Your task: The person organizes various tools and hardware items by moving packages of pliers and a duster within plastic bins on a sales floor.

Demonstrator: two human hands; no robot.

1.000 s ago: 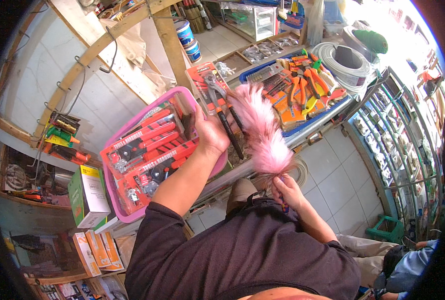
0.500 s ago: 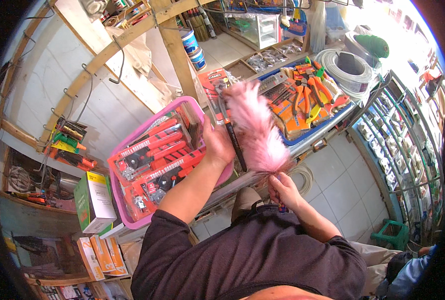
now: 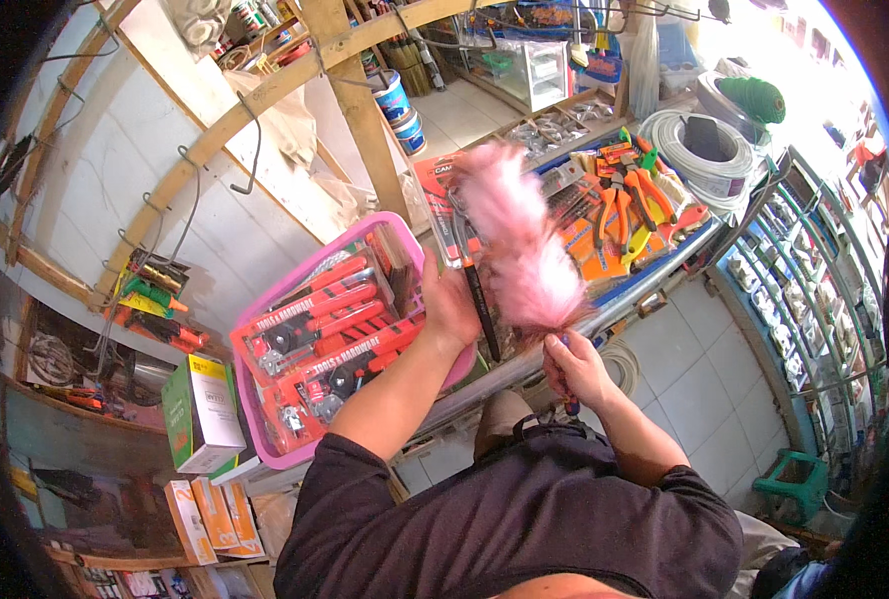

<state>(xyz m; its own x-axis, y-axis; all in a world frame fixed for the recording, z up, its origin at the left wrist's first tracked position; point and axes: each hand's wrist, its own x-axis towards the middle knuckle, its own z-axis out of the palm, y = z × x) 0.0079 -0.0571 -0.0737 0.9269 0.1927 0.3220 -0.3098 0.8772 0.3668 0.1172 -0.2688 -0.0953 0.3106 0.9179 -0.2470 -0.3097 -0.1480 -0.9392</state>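
My left hand (image 3: 449, 307) grips a carded hand tool (image 3: 456, 232) with a red backing and a long black handle, held upright at the right side of a pink basket (image 3: 249, 397). My right hand (image 3: 576, 369) is closed around the handle of a fluffy pink duster (image 3: 532, 262). The duster's head stands up beside the carded tool and covers part of its right edge. Red packaged tools (image 3: 337, 317) fill the basket, and their exact kinds are hard to make out. The fingers of my left hand are partly hidden behind the card.
Beyond the duster, a blue tray holds orange-handled pliers (image 3: 614, 215) and other tools. Coiled white cable (image 3: 702, 150) sits at the far right. A green-and-white box (image 3: 203, 414) stands left of the basket. Wire hooks (image 3: 252, 150) hang from a wooden frame. A green stool (image 3: 792, 484) is on the floor.
The duster's fluffy head has changed shape, now pinched in around its middle. Both hands keep their holds. The whole scene has shifted slightly right and down in view.
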